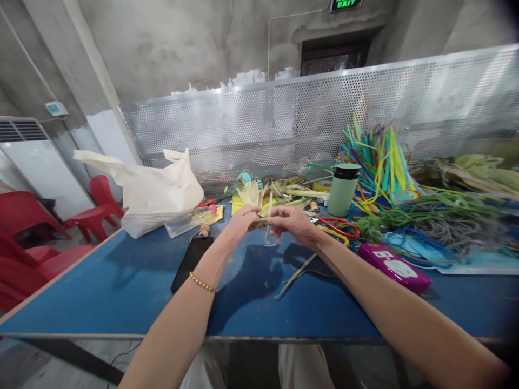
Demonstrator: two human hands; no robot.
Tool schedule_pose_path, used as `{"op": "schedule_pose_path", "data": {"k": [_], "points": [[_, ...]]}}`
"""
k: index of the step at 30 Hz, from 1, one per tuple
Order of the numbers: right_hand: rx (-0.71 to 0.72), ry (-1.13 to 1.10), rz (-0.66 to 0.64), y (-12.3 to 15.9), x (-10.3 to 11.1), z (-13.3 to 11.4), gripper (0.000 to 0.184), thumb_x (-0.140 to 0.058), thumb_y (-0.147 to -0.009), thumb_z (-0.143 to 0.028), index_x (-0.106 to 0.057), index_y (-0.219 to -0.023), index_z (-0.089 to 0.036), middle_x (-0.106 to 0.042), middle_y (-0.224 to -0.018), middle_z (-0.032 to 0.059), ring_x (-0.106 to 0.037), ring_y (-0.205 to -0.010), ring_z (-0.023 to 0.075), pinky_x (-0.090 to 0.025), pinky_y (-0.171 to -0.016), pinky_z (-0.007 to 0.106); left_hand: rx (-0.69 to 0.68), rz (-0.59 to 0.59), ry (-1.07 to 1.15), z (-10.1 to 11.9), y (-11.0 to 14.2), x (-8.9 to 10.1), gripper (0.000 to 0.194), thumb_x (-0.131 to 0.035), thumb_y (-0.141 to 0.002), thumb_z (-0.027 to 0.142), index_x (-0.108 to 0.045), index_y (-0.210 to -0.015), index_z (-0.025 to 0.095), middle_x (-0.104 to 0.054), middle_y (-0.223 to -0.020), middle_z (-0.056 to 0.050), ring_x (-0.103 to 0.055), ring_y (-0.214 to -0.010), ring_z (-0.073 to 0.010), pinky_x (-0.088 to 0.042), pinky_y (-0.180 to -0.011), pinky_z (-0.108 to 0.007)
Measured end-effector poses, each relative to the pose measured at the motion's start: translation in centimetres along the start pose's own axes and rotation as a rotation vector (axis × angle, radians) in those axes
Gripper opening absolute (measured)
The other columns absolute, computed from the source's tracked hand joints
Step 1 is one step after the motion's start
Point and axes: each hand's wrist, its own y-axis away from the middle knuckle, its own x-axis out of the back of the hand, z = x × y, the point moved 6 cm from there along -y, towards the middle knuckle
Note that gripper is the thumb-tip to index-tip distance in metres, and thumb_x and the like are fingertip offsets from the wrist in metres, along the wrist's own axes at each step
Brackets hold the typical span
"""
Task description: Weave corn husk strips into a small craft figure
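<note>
Pale strip (269,209) lies above the blue table (101,292), pinched in the curled fingertips of the left hand (245,220) and right hand (295,221). Beyond stands a green flask (343,192); farther back, a perforated panel (227,121).

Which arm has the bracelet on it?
The left arm, the one beside the phone: a gold beaded bracelet circles it. The right arm shows no bracelet.
</note>
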Motion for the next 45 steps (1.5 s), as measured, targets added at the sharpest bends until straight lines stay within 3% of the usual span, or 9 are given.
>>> {"op": "schedule_pose_path", "data": {"k": [2,5,8,11,17,22,36,45], "points": [[0.007,0.036,-0.073,0.1,-0.4,-0.2,0.032,-0.081,-0.067,-0.042,-0.067,-0.074,-0.013,-0.064,-0.054,0.0005,-0.057,-0.045,0.0103,-0.048,-0.044,0.020,-0.019,-0.093,-0.031,0.2,0.3,-0.6,0.021,-0.059,-0.080,0.031,-0.060,-0.068,0.015,-0.055,-0.060,-0.001,-0.045,-0.053,-0.0102,-0.031,-0.053,-0.025],[-0.018,-0.001,-0.133,0.0,-0.7,0.1,0.036,-0.079,-0.069,-0.046,-0.070,-0.078,-0.013,-0.064,-0.060,0.0003,-0.057,-0.049,0.0097,-0.049,-0.044,0.021,-0.040,-0.136,-0.025,0.0,0.6,-1.0,0.030,-0.063,-0.079,0.039,-0.055,-0.063,0.015,-0.044,-0.052,0.003,-0.036,-0.047,-0.0075,-0.025,-0.050,-0.025],[-0.031,-0.063,-0.041,-0.4,0.0,0.4,0.039,-0.079,-0.069,-0.050,-0.069,-0.076,-0.013,-0.066,-0.070,0.0025,-0.060,-0.054,0.0107,-0.050,-0.044,0.022,-0.024,-0.130,-0.001,-0.4,0.6,-1.1,0.029,-0.067,-0.077,0.041,-0.058,-0.068,0.014,-0.041,-0.050,0.005,-0.031,-0.046,-0.0065,-0.021,-0.049,-0.025],[0.007,-0.047,0.054,-0.7,0.7,0.5,0.037,-0.082,-0.065,-0.046,-0.066,-0.072,-0.014,-0.064,-0.068,0.0007,-0.058,-0.049,0.0095,-0.049,-0.042,0.022,0.007,-0.112,0.019,-0.7,0.5,-1.1,0.033,-0.069,-0.075,0.042,-0.055,-0.064,0.015,-0.043,-0.051,0.004,-0.032,-0.046,-0.0060,-0.020,-0.049,-0.025],[0.056,-0.037,0.086,-0.5,0.3,0.2,0.029,-0.077,-0.068,-0.040,-0.062,-0.074,-0.015,-0.058,-0.058,-0.0041,-0.055,-0.044,0.0091,-0.047,-0.041,0.022,0.111,-0.137,0.147,-1.4,0.5,-1.5,0.041,-0.068,-0.076,0.052,-0.054,-0.068,0.015,-0.047,-0.058,0.003,-0.033,-0.044,-0.0048,-0.017,-0.047,-0.025],[0.051,-0.058,0.116,-0.2,-0.1,0.1,0.023,-0.073,-0.069,-0.035,-0.059,-0.068,-0.017,-0.058,-0.059,-0.0041,-0.053,-0.043,0.0077,-0.046,-0.041,0.022,0.138,-0.123,0.175,-1.8,0.5,-1.9,0.039,-0.078,-0.067,0.043,-0.052,-0.064,0.015,-0.042,-0.055,0.005,-0.030,-0.044,-0.0034,-0.015,-0.047,-0.024],[0.007,-0.109,0.207,-0.4,0.1,1.0,0.020,-0.072,-0.064,-0.028,-0.054,-0.062,-0.018,-0.055,-0.053,-0.0039,-0.051,-0.041,0.0084,-0.042,-0.037,0.021,0.150,-0.138,0.164,-1.8,0.9,-2.4,0.030,-0.074,-0.069,0.031,-0.050,-0.058,0.017,-0.041,-0.049,0.006,-0.029,-0.042,-0.0039,-0.014,-0.047,-0.025],[0.083,-0.004,0.140,-0.4,0.1,0.5,0.024,-0.070,-0.072,-0.035,-0.053,-0.067,-0.018,-0.056,-0.053,-0.0049,-0.049,-0.041,0.0082,-0.042,-0.039,0.022,0.170,-0.250,0.277,-1.2,0.9,-2.0,0.052,-0.068,-0.074,0.063,-0.062,-0.070,0.012,-0.055,-0.065,-0.003,-0.040,-0.051,-0.0067,-0.023,-0.048,-0.024]]}}
